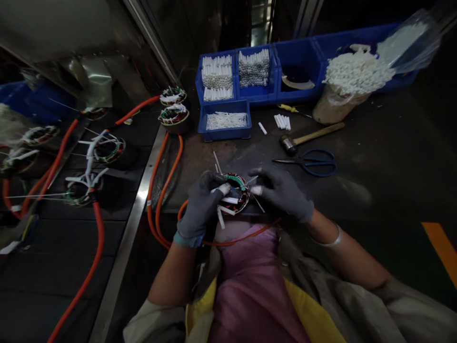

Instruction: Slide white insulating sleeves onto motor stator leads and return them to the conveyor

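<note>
"Where did the wound stator (233,194) lie?"

"Between the gloved hands, nearer the left hand (202,205), which pinched a white sleeve (224,189). The right hand (282,193) pinched a second sleeve (256,190)."

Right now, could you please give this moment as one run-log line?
left hand: gripping wound stator | right hand: pinching white sleeve | beside: orange cable

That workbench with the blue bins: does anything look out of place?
One short white plastic tube lies alone on the dark workbench, near a loose pile of white tubes, outside the blue plastic tray; it looks stray.
</note>
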Demonstrator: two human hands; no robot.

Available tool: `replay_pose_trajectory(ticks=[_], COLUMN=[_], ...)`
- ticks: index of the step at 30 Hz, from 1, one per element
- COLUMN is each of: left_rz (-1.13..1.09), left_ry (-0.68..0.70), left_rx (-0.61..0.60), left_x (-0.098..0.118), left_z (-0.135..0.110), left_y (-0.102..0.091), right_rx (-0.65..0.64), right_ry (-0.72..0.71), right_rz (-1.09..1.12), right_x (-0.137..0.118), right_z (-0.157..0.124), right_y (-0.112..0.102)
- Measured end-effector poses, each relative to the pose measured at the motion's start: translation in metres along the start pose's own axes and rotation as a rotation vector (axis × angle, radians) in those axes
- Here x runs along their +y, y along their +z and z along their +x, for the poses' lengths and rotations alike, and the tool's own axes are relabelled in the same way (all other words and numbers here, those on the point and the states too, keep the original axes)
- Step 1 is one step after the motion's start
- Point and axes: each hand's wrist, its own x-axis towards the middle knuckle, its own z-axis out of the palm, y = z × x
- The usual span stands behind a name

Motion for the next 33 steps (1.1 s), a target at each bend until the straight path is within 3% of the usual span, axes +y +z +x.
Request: replay_pose_trajectory(ticks=[2, 5, 9, 14, 19, 23, 27, 30, 33], left_rz=[0.013, 0.021, -0.051, -0.078, 0.099, 0.241, 0.348, 0.392, 0.501], left_ry=[0.014, 0.020, -0.017, -0.068, -0.027, 0.063, 0.117, 0.159, 0.271], left_rx=[-0.008, -0.003, 0.040, 0.037, 0.006, -0.136, -0.301, -0.328, -0.368], left_x=[-0.002, -0.002, 0.003, 0.005, 0.006, 0.008, 0.010, 0.019, 0.031], left_z=[0.002, 0.003, 0.002, 0.002, 0.005, 0.007, 0.009, 0.012, 0.018], left_y=[-0.001, 0.000, 0.005, 0.007, 0.002, -0.013, -0.030, -0.031, -0.023], right_rx=[0.083, 0.035, 0.019, -0.077, -0.179, -0.141, -0.006, 0.047, 0.002], right_ry=[-0.026, -0.058, 0.002, 0.095, -0.033, -0.104, -0.064, 0.010, 0.021], right_rz=[-0.005, -0.026, -0.180, -0.363, -0.410, -0.290, 0.025, 0.164, 0.223], right_x=[0.003, 0.001, -0.006, -0.017, -0.011, 0.005, 0.014, 0.015, 0.016], right_z=[-0.007, -0.008, -0.005, -0.004, 0.007, 0.012, 0.002, -0.002, 0.001], right_y=[0.006, 0.027, 0.048, 0.048, 0.041, 0.036, 0.032, 0.030, 0.028])
